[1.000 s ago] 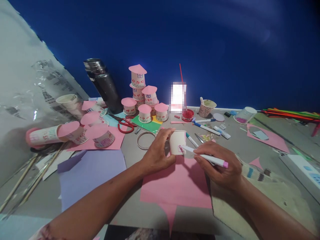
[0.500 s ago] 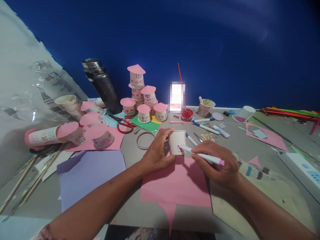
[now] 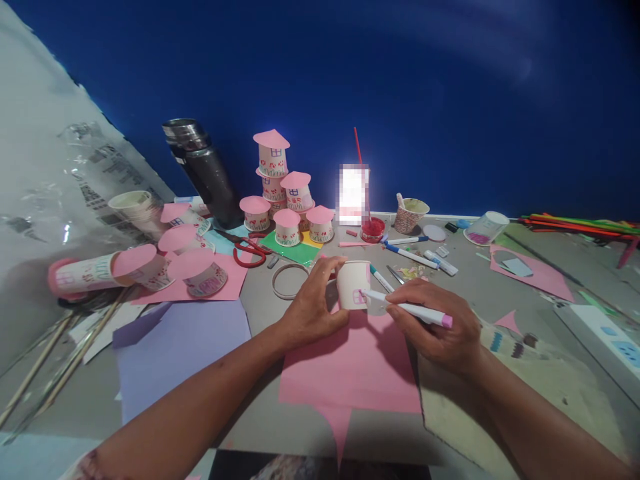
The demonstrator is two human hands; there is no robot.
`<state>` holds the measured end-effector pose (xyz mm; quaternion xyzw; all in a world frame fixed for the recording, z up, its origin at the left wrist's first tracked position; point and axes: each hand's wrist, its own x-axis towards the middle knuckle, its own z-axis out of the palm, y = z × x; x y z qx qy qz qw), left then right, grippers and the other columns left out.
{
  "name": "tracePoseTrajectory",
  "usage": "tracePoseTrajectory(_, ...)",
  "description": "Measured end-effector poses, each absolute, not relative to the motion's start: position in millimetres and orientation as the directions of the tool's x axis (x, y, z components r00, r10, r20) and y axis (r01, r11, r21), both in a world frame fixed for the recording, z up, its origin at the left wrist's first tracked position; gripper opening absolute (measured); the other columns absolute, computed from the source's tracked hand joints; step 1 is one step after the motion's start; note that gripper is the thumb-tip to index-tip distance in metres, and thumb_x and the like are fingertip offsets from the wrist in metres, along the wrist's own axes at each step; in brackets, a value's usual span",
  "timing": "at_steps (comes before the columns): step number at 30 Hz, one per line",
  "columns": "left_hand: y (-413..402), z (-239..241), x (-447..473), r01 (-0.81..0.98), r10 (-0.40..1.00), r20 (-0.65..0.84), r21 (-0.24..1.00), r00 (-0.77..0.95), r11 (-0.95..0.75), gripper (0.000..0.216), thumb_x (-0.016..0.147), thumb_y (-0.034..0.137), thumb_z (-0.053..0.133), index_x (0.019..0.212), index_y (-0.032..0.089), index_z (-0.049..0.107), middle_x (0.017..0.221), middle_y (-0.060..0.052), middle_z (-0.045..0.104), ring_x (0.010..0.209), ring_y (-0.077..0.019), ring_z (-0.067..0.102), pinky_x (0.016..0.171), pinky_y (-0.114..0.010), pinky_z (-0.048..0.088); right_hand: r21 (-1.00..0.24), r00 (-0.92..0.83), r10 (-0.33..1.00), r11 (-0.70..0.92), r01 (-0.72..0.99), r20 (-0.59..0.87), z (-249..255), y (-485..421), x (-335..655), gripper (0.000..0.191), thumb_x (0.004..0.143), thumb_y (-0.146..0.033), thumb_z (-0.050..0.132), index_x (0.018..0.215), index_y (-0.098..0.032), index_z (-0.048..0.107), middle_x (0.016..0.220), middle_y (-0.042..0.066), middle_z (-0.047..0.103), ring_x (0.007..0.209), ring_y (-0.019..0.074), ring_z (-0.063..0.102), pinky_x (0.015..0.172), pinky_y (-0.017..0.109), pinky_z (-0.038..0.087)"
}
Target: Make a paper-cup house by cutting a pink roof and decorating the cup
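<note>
My left hand (image 3: 313, 303) is wrapped round a small white paper cup (image 3: 353, 283) standing upside down on a pink paper sheet (image 3: 353, 370). My right hand (image 3: 435, 327) pinches a white marker with a pink end (image 3: 407, 308); its tip touches a small pink window mark on the cup's side. A stack of cup houses with pink paper roofs (image 3: 280, 193) stands behind, near the blue wall.
Red scissors (image 3: 247, 250), a tape ring (image 3: 287, 280), a dark flask (image 3: 205, 170), a red paint pot (image 3: 374, 230), loose markers (image 3: 413, 255), a lilac sheet (image 3: 180, 350) and more roofed cups lying at the left (image 3: 145, 263) cover the grey table. Coloured sticks (image 3: 580, 227) lie far right.
The marker tip has shifted slightly on the cup's side, and the pink mark there looks fuller. Both hands stay in nearly the same place.
</note>
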<state>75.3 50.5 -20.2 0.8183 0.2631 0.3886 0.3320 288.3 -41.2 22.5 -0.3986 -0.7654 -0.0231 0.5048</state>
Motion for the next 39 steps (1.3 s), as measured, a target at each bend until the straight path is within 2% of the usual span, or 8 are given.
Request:
tracePoseTrajectory(6, 51.9, -21.2, 74.9, 0.169, 0.692, 0.439, 0.762, 0.573, -0.625, 0.070, 0.076, 0.017, 0.074, 0.140, 0.024, 0.048, 0.138, -0.013, 0.059, 0.134, -0.0338, 0.058, 0.114, -0.054, 0.052, -0.373, -0.146, 0.604, 0.646, 0.666, 0.784, 25.6, -42.2, 289.5, 0.015, 0.092, -0.007, 0.066, 0.091, -0.022, 0.068, 0.074, 0.001, 0.077, 0.064, 0.0160, 0.072, 0.064, 0.027, 0.056)
tracePoseTrajectory(22, 50.4, -20.0, 75.3, 0.132, 0.719, 0.400, 0.818, 0.569, -0.560, 0.074, 0.072, 0.011, 0.074, 0.140, 0.025, 0.049, 0.142, -0.013, 0.057, 0.141, -0.0341, 0.055, 0.120, -0.054, 0.049, -0.387, -0.098, 0.614, 0.605, 0.696, 0.783, 26.5, -42.8, 289.6, 0.016, 0.092, -0.010, 0.065, 0.089, -0.025, 0.068, 0.072, -0.001, 0.076, 0.061, 0.0164, 0.071, 0.059, 0.028, 0.055)
tracePoseTrajectory(39, 49.8, -21.1, 75.6, 0.172, 0.711, 0.404, 0.790, 0.575, -0.588, 0.073, 0.073, 0.013, 0.072, 0.140, 0.023, 0.046, 0.141, -0.014, 0.059, 0.139, -0.0348, 0.056, 0.116, -0.055, 0.051, -0.401, -0.105, 0.625, 0.611, 0.683, 0.774, 26.0, -43.5, 288.8, 0.015, 0.091, -0.011, 0.066, 0.088, -0.025, 0.070, 0.071, -0.001, 0.076, 0.060, 0.0165, 0.071, 0.060, 0.028, 0.055)
